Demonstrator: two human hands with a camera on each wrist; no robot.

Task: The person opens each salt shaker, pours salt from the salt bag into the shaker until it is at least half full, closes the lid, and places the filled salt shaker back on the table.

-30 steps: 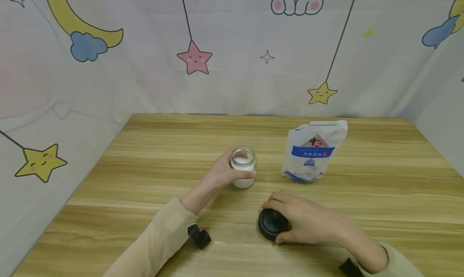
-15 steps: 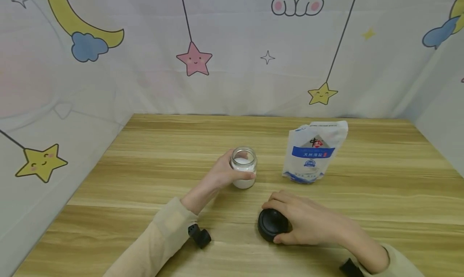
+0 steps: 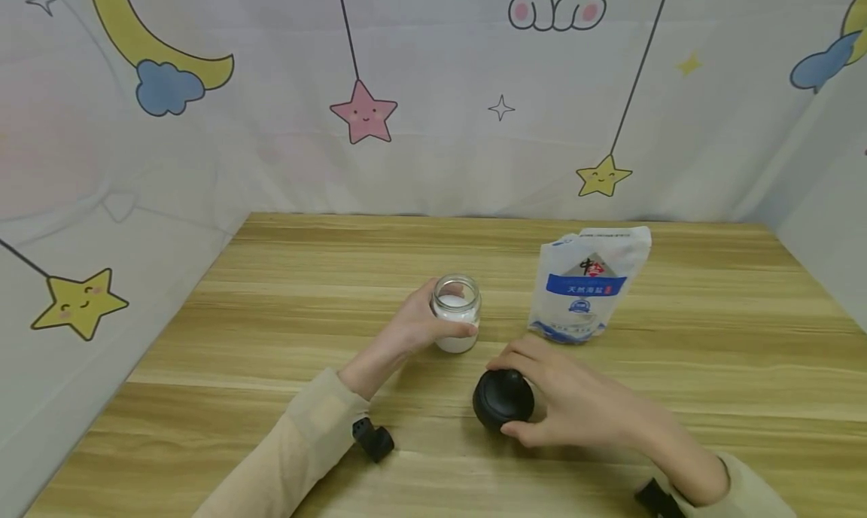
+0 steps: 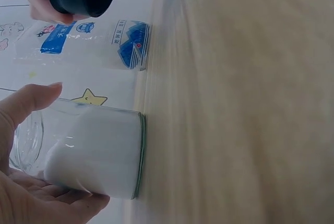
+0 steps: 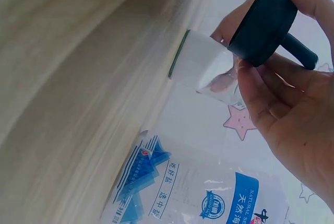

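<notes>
My left hand (image 3: 420, 324) grips a clear glass jar (image 4: 99, 151) round its side, thumb on the near side. The jar stands upright on the table with its mouth uncovered, and white grains (image 3: 452, 301) fill part of it. My right hand (image 3: 569, 401) holds a round black lid (image 3: 503, 397) between thumb and fingers, just off the table in front of the jar. In the right wrist view, the lid (image 5: 265, 23) is tilted, and a short black stem (image 5: 299, 50) sticks out from its top.
A white and blue salt pouch (image 3: 579, 284) stands upright on the wooden table (image 3: 325, 269), right of the jar and behind my right hand. A pale printed curtain (image 3: 433, 164) hangs behind the table and along its sides.
My right hand has raised the black lid off the table and shifted it slightly left, toward the jar. The left hand and the jar stay in place.
</notes>
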